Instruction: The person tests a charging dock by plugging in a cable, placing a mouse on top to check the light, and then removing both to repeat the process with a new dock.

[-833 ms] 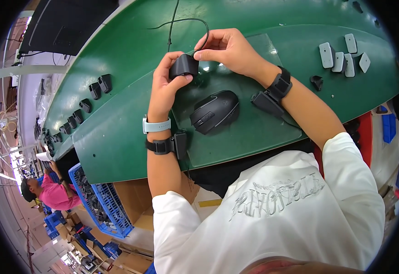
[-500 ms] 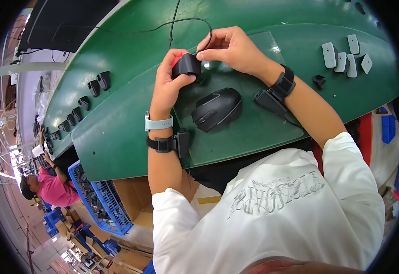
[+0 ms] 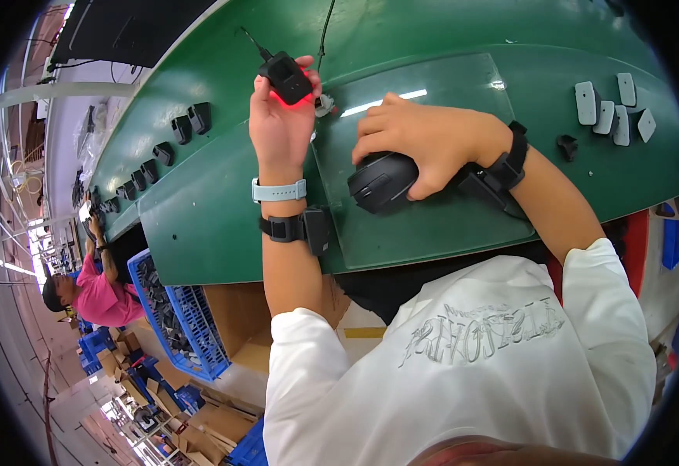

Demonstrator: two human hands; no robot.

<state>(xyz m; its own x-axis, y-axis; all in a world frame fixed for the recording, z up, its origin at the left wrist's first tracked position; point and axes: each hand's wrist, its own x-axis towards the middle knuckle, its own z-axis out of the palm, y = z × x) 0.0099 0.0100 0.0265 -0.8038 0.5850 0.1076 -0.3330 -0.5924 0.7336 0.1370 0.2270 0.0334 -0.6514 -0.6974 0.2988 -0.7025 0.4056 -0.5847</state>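
Observation:
My left hand (image 3: 283,128) is raised at the far side of the bench, palm up, its fingers closed round a small black box-shaped device (image 3: 285,76). A short black cable runs from the device's far end, and red light glows beneath it onto my palm. Over a black computer mouse (image 3: 376,189) lies my right hand (image 3: 428,140), with the thumb against its near side and the fingers across its far side. The mouse rests on a clear sheet (image 3: 432,225) on the green bench. A small pale object (image 3: 324,105), too small to name, sits beside my left hand.
Several black blocks (image 3: 164,154) stand in a row on the left. White-faced pieces (image 3: 585,103) and a small black part (image 3: 567,147) lie on the right. A black cable (image 3: 326,31) crosses the far bench. A blue crate (image 3: 213,330) stands below; a person in pink (image 3: 102,295) works beyond.
My left hand has moved away from me with the device and turned palm up. My right hand has left the device and cable and come down onto the mouse.

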